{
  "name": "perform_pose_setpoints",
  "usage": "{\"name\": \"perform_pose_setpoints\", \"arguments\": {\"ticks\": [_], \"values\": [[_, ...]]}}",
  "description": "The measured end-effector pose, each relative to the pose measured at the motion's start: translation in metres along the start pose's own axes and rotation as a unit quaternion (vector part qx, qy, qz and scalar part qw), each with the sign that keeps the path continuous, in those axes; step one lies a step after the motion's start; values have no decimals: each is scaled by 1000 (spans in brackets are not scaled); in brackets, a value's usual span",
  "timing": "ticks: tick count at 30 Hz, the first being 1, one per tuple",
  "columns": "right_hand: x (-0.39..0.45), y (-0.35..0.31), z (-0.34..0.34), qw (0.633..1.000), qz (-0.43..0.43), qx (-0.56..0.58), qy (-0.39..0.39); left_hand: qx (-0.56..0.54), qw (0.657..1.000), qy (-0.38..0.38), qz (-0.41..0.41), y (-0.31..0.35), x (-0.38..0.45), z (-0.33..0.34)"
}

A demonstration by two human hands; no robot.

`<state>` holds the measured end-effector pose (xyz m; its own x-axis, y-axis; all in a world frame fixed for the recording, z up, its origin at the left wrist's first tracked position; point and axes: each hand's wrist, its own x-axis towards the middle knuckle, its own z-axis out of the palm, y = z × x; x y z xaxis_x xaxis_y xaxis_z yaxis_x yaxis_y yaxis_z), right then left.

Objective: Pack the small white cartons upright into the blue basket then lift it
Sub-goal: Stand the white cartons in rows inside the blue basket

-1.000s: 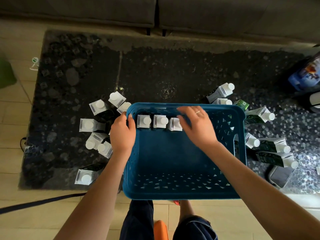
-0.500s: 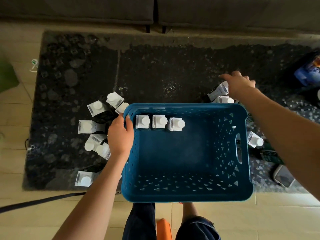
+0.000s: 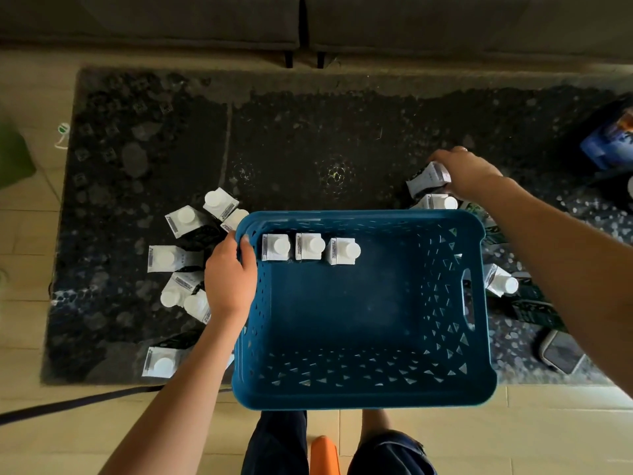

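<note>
The blue basket (image 3: 363, 392) sits on the near edge of a dark table. Three small white cartons (image 3: 310, 247) stand upright in a row along its far wall. My left hand (image 3: 230, 275) grips the basket's far left corner rim. Beyond the far right corner, my right hand (image 3: 471, 173) is closed over a white carton (image 3: 428, 179), which is tilted. Another carton (image 3: 438, 202) lies just below it. Several loose cartons (image 3: 186, 219) are scattered left of the basket, and one more carton (image 3: 500, 282) lies to its right.
The dark pebble-patterned table (image 3: 308, 149) extends far behind the basket. A phone (image 3: 561, 351) lies at the right front. Dark green-printed cartons (image 3: 529, 308) lie to the right. A blue object (image 3: 609, 142) sits at the far right. A sofa (image 3: 308, 22) runs along the back.
My right hand left the third carton in the basket, reached over the far right corner and closed on a carton there. My left hand stayed on the rim.
</note>
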<state>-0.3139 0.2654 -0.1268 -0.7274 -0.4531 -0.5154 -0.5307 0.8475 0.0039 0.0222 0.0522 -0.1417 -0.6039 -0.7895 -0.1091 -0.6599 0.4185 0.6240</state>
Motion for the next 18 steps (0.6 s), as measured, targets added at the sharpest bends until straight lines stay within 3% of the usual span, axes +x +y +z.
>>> {"name": "perform_pose_setpoints", "arguments": {"ticks": [4, 11, 18], "values": [[-17, -9, -22, 988, 5, 140, 71, 1, 1000, 4, -13, 2, -1, -1], [-95, -33, -47, 922, -41, 309, 228, 2, 1000, 10, -13, 8, -2, -4], [-178, -35, -32, 902, -85, 375, 196, 4, 1000, 15, -5, 13, -3, -6]]}}
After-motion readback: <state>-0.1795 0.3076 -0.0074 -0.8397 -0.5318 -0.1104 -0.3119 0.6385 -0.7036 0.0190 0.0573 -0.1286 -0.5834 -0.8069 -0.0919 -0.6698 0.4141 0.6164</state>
